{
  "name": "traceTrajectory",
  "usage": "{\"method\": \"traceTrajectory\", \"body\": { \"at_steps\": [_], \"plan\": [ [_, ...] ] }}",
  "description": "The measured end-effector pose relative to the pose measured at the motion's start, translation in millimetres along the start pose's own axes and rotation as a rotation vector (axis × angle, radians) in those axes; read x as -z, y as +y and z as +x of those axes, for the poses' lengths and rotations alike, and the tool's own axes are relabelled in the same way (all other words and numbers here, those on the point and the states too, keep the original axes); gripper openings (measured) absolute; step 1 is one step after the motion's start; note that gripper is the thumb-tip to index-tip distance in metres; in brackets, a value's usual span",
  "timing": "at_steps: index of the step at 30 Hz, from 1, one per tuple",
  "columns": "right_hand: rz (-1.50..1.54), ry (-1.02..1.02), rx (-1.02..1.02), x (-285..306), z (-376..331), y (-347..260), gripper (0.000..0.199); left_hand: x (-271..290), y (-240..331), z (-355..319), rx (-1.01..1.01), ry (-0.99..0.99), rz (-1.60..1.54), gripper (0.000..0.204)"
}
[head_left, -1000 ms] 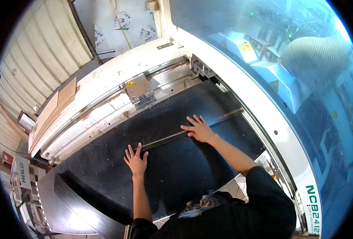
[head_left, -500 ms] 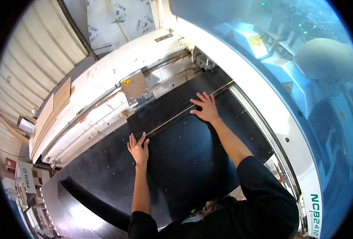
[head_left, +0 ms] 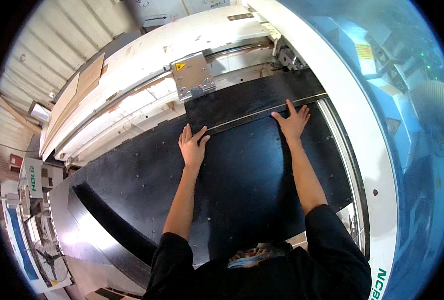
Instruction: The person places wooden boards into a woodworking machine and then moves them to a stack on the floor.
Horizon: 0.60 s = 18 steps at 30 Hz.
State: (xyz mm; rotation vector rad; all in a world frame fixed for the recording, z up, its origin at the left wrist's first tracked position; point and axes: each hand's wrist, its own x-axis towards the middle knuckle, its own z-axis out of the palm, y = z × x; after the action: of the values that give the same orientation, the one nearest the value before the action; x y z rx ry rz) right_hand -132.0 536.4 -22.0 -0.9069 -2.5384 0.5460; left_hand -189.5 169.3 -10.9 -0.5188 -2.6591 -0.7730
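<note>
Panel point(head_left: 252, 99), long, flat and black with a pale line along its near edge, lies slantwise at the far right part of the black table point(head_left: 242, 175). The left hand point(head_left: 192, 146) is at the panel's near left corner, thumb and index finger by the edge, the other fingers to the left of it. The right hand point(head_left: 293, 125) is farther along that same edge, its index finger reaching across the pale line, its thumb stretched out to the left. The 2 hands have their fingers open, the right ones fanned wider; how firmly they press on the panel I cannot tell. Just beyond the panel's left end is a metal plate point(head_left: 191, 75) bearing a yellow triangular label point(head_left: 180, 66), in front of a white beam point(head_left: 147, 47). On the right a curved white frame point(head_left: 382, 210) runs beside a blue see-through cover point(head_left: 427, 165). Brown boards point(head_left: 88, 82) lean near the beam's left part, and a fan point(head_left: 51, 260) shows at lower left.
</note>
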Motion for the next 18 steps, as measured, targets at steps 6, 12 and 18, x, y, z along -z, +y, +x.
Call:
{"method": "traceTrajectory", "body": {
  "at_steps": [6, 12, 18],
  "plan": [
    [-0.034, -0.034, 0.032, -2.7, -0.2, 1.5, 0.099, -6.6, -4.5, -4.2, -0.004, 0.019, 0.0, 0.039],
    [-0.091, -0.086, 0.1, -5.3, 2.5, 9.6, 0.112, -9.4, -6.2, -3.8, -0.049, 0.093, -0.013, 0.039],
    [-0.096, -0.118, 0.12, -20.2, -13.0, -7.7, 0.117, -14.4, -10.5, -4.0, 0.014, 0.11, -0.045, 0.043]
  ]
}}
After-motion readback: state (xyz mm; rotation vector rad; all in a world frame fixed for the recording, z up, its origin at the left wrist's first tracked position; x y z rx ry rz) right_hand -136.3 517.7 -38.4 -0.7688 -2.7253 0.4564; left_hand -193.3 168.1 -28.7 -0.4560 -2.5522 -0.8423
